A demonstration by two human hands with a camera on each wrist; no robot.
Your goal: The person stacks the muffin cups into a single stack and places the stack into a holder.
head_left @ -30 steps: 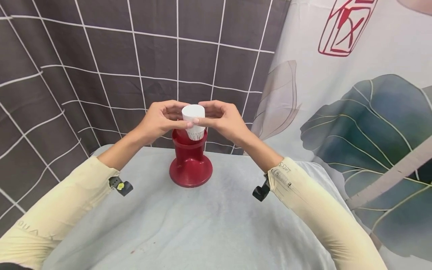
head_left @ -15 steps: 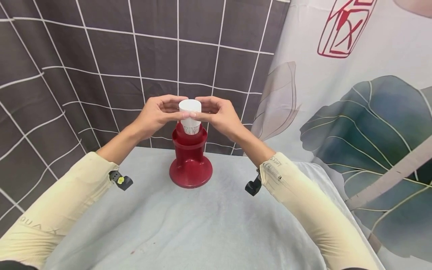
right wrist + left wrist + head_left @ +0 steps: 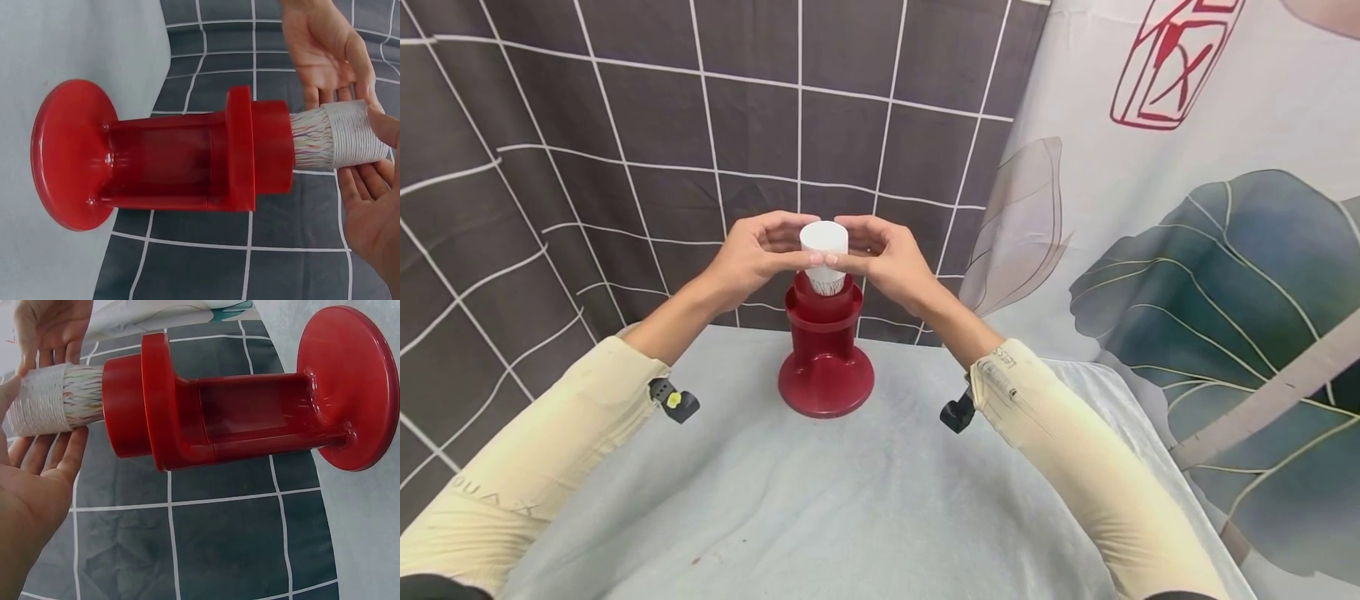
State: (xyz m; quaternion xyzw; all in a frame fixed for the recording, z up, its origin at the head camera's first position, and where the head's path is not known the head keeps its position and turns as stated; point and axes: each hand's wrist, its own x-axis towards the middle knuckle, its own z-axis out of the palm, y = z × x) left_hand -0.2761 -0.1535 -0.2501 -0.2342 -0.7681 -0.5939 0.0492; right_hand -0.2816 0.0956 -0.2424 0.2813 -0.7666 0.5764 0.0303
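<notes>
In the head view a nested stack of white paper cups point(image 3: 825, 242) stands upright at the top of a red pedestal holder point(image 3: 824, 333). My left hand point(image 3: 760, 254) grips the stack from the left, its thumb across the front. From the right my right hand point(image 3: 883, 254) holds it the same way, the thumb tips nearly meeting. Both wrist views show the ribbed rims of the paper cups point(image 3: 39, 400) between the hands. Thin coloured lines mark the lower cup wall point(image 3: 312, 139), whose bottom end is hidden in the red collar point(image 3: 272, 147).
The holder's round base point(image 3: 826, 392) rests on a table with a pale grey cloth point(image 3: 820, 500), near its far edge. Behind hangs a dark curtain point(image 3: 647, 117) with a white grid. A leaf-patterned pale curtain point(image 3: 1037, 275) hangs on the right.
A second ago the paper cup stack was lower in view, in front of the holder's opening. Both hands then raised it slightly; in the last half second it has barely moved.
</notes>
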